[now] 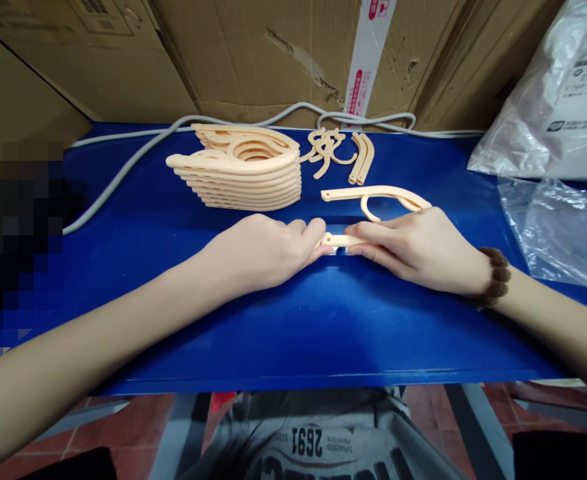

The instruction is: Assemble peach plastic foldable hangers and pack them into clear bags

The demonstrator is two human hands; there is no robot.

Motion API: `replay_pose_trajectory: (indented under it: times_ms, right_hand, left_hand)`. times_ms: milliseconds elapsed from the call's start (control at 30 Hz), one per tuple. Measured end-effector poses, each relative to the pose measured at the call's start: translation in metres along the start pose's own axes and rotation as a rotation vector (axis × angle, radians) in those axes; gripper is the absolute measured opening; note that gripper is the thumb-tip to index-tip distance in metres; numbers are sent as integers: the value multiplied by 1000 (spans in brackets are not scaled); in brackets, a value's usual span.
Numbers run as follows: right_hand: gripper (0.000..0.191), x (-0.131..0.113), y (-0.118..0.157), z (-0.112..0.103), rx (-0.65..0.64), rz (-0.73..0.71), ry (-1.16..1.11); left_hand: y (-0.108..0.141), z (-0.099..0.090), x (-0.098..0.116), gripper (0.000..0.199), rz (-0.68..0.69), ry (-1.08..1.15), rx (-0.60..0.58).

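Both hands meet near the middle of the blue table. My left hand pinches the left end of a small cream plastic piece. Fingers of my right hand close on the same piece from the right, hiding much of it. Just behind my right hand lies a curved cream arm with a hook. A stack of cream hanger parts sits behind my left hand. Farther back are a pile of loose hooks and several short curved pieces.
Cardboard boxes stand along the table's back edge, with a grey cable in front. At the right are a white plastic package and a clear plastic bag.
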State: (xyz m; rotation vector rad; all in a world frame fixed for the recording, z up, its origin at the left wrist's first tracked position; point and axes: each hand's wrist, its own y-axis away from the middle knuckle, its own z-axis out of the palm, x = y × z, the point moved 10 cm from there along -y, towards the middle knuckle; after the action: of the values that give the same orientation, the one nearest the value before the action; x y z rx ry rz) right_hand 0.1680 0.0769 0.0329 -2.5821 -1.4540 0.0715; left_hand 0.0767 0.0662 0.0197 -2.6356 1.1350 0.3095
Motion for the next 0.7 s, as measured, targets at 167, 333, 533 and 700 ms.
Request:
replay_pose_trajectory:
  times_ms: [167, 333, 533, 700]
  right_hand:
    - [45, 3, -3, 1, -35, 17, -140]
    - [41, 5, -4, 3, -70, 27, -288]
    - [42, 6, -3, 4, -87, 19, -319]
    - [40, 3, -3, 3, -71, -12, -292]
  left_hand:
    - [4, -19, 8, 51, 79, -59, 170]
    - [6, -23, 8, 51, 62, -73, 147]
    - [4, -26, 8, 50, 68, -102, 135]
    - [5, -27, 9, 45, 84, -95, 168]
